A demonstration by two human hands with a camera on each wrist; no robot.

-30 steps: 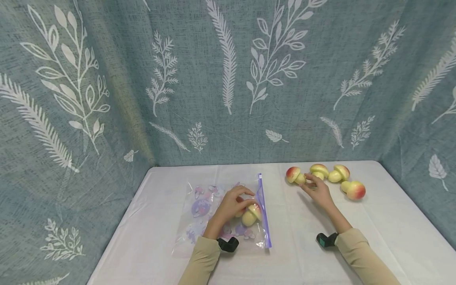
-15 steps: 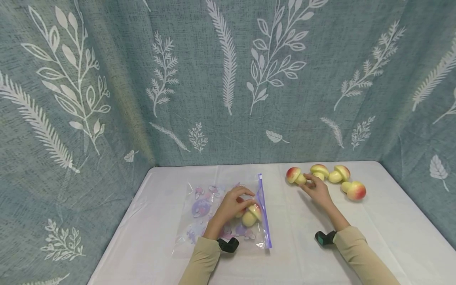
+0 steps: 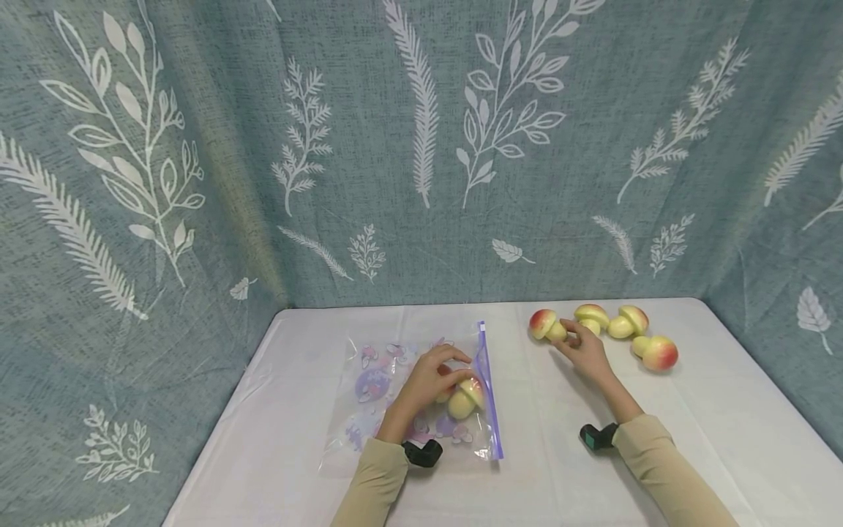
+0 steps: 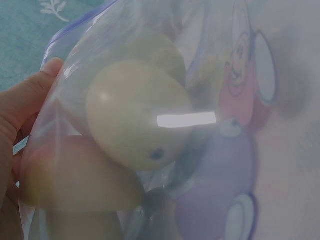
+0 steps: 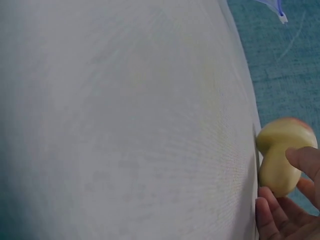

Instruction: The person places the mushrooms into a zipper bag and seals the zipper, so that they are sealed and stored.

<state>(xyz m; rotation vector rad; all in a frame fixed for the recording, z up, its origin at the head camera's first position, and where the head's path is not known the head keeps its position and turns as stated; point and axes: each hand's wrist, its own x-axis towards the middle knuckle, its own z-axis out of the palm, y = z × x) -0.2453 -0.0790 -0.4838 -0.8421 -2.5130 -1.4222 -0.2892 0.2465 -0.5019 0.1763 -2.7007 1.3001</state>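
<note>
At the lower middle of the head view, the left hand (image 3: pixel 424 377) has its fingers bent and pinches the film of a clear printed bag (image 3: pixel 372 384) between thumb and fingers, close to the blue zip strip (image 3: pixel 489 402). Inside the bag, just beside that hand, lie at least two mushrooms (image 3: pixel 464 400); in the left wrist view one shows a reddish cap at the lower left. Right of the bag, the right hand (image 3: pixel 586 359) has its thumb and fingers curled about the stem of a red-capped mushroom (image 3: pixel 545 324), which lies on its side. Three loose mushrooms (image 3: pixel 653 353) lie nearby towards the right of the frame. A white cloth (image 3: pixel 540 468) covers the table, and a blue-green curtain (image 3: pixel 369 110) with white leaf prints fills the upper frame. Beige sleeves (image 3: pixel 675 468) cover both forearms.
</note>
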